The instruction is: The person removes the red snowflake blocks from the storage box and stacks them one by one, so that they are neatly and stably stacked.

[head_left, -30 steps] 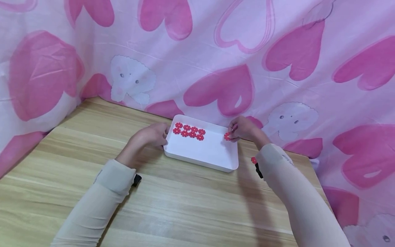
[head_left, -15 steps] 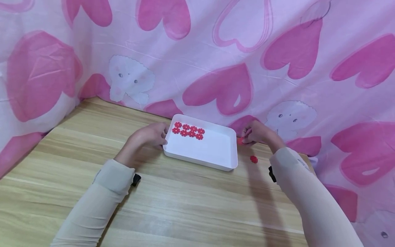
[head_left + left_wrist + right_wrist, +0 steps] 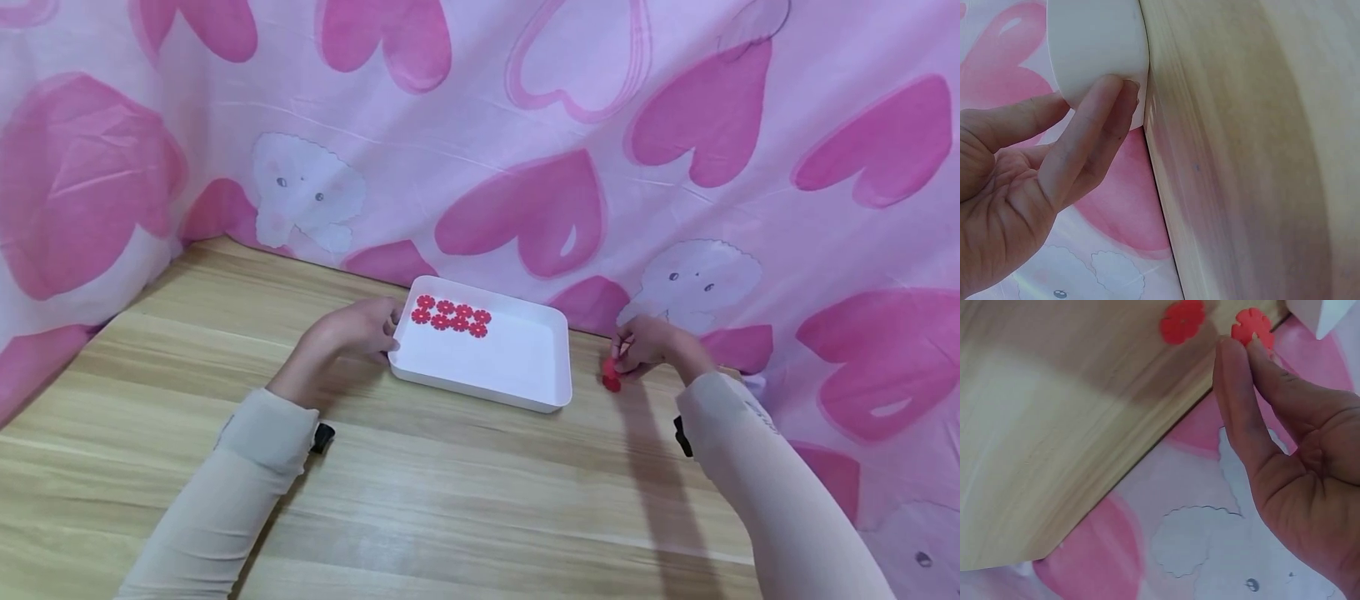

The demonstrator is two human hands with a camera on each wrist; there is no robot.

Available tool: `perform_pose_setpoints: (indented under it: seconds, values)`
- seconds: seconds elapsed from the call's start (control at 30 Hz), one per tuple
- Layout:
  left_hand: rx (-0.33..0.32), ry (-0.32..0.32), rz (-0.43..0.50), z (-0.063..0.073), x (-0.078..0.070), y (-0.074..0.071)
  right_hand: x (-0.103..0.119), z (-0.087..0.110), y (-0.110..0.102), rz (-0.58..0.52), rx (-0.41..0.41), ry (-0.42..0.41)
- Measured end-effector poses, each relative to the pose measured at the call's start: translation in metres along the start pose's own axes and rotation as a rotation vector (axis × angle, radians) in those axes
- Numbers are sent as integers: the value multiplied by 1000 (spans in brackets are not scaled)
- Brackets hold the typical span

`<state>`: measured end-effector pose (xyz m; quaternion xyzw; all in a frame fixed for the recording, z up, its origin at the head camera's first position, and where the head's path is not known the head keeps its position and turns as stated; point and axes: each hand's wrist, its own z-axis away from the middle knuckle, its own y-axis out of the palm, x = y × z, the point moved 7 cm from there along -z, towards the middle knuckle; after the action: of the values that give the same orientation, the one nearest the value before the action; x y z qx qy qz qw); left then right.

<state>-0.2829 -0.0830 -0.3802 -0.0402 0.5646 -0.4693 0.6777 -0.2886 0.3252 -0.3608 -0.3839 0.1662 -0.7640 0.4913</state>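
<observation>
Right hand (image 3: 651, 342) shifts from white tray (image 3: 487, 371) toward loose red flower disc (image 3: 1182, 321) on bench (image 3: 450, 500) | pinches second disc (image 3: 1252, 325) | left hand (image 3: 358, 328) grips tray corner | eight discs (image 3: 460, 323) inside

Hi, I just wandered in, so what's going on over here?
A person is working at a wooden table with bare hands. The left hand holds one end of a white tray, where eight red flower pieces lie in two rows of four. The right hand, outside the tray, pinches another red flower piece. One more loose flower piece lies nearby on the table.
</observation>
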Motion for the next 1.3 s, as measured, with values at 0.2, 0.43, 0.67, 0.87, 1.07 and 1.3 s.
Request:
perform_pose_setpoints:
  seconds: [0.2,0.43,0.67,0.87,1.07,1.3]
  values:
    - [1,2,27,1,1,1,-14,-6,11,59,-3,32]
    - [-2,-14,39,1,1,1,-25,-11,20,36,-25,35]
    - [-16,-11,55,2,1,1,-25,-12,19,11,-51,54]
    - [-24,-8,61,2,2,0,-27,-14,18,-11,-60,54]
    - [-9,-21,57,1,2,2,-27,-12,17,-30,-57,46]
    - [-9,-18,52,4,2,1,-9,-7,9,-33,-97,-28]
